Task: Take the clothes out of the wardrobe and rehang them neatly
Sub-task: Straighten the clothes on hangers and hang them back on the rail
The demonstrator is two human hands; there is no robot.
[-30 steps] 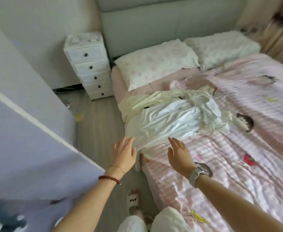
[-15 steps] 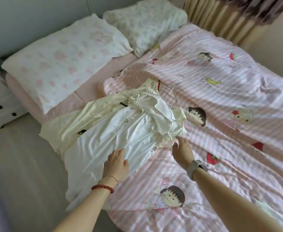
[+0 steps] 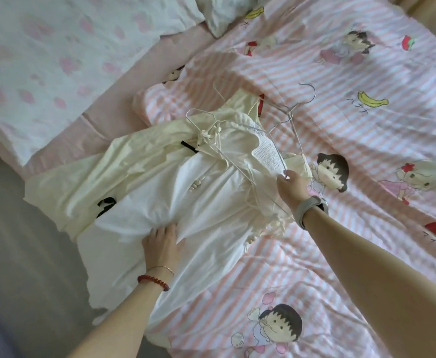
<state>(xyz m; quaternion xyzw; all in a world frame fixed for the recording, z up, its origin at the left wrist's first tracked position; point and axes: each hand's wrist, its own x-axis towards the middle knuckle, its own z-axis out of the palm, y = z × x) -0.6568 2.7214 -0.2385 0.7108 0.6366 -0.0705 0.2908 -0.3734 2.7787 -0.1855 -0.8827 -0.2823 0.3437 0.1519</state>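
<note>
Since half a second ago the right hand (image 3: 292, 187) has reached up from the quilt to the wire hangers (image 3: 276, 140) and now pinches one by its lower end; the left hand (image 3: 163, 242) has slid slightly lower on the white dress (image 3: 185, 202), fingers spread flat and pressing the cloth. That dress tops a pile of pale clothes (image 3: 124, 164) stretching between both hands, lying on the striped quilt (image 3: 366, 140), with pillows (image 3: 56, 47) beyond the left hand
</note>
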